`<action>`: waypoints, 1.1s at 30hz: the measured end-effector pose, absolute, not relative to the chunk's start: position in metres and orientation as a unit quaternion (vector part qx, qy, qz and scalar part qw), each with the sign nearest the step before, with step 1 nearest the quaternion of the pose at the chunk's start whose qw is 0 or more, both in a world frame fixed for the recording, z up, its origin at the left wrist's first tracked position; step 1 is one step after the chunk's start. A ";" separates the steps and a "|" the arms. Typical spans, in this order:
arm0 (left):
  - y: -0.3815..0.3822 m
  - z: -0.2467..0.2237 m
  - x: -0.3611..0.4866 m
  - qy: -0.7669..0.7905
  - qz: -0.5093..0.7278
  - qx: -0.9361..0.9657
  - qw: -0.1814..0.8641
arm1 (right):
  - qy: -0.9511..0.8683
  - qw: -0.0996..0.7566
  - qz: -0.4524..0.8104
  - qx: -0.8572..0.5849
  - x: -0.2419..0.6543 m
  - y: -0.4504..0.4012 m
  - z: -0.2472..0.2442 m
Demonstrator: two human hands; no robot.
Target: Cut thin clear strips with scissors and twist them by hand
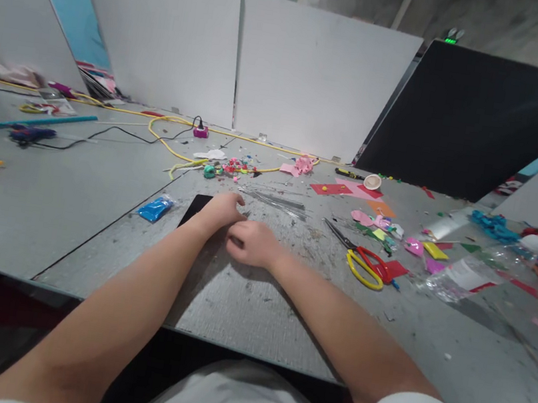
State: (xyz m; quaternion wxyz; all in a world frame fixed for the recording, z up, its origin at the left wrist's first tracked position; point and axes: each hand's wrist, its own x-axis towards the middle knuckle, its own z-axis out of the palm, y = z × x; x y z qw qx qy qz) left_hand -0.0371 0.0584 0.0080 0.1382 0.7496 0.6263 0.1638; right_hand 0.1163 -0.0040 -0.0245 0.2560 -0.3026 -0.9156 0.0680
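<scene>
My left hand (pixel 223 212) and my right hand (pixel 253 244) meet over the middle of the grey table, fingertips close together. The fingers of both are curled in; whatever they pinch, if anything, is too small or hidden to tell. Beneath my left wrist lies a flat black rectangular object (pixel 196 205), partly covered by the arm. To its left sits a small blue packet (pixel 155 209). Thin clear strips or wires (pixel 279 202) lie just beyond my hands. Right of them rest scissors (pixel 365 268) with red and yellow handles, blades half apart.
Paper scraps (pixel 331 189) and coloured bits (pixel 238 166) are scattered behind. A plastic bottle (pixel 464 278) lies at right near blue and orange craft pieces (pixel 495 227). A yellow cable (pixel 252 140) and black cord (pixel 123 129) cross the back. White panels (pixel 318 74) stand behind the table.
</scene>
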 end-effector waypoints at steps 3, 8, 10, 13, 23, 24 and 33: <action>0.051 0.009 -0.032 0.634 0.168 0.743 0.133 | -0.834 0.345 0.062 -0.427 0.140 0.019 -0.033; 0.030 0.007 -0.012 0.633 0.123 0.762 0.063 | -0.718 0.411 0.108 -0.552 0.169 0.050 -0.045; 0.024 0.006 -0.005 0.633 0.114 0.765 0.048 | -0.706 0.418 0.124 -0.558 0.171 0.053 -0.047; 0.022 0.005 0.000 0.623 0.111 0.774 0.036 | -0.731 0.392 0.117 -0.546 0.165 0.050 -0.047; 0.037 0.001 -0.011 0.604 0.133 0.775 0.127 | -0.823 0.302 0.088 -0.472 0.162 0.049 -0.047; 0.038 0.001 -0.012 0.603 0.136 0.775 0.133 | -0.838 0.294 0.092 -0.450 0.164 0.050 -0.047; 0.039 0.009 -0.013 0.580 0.126 0.790 0.156 | -0.891 0.219 0.075 -0.391 0.174 0.057 -0.036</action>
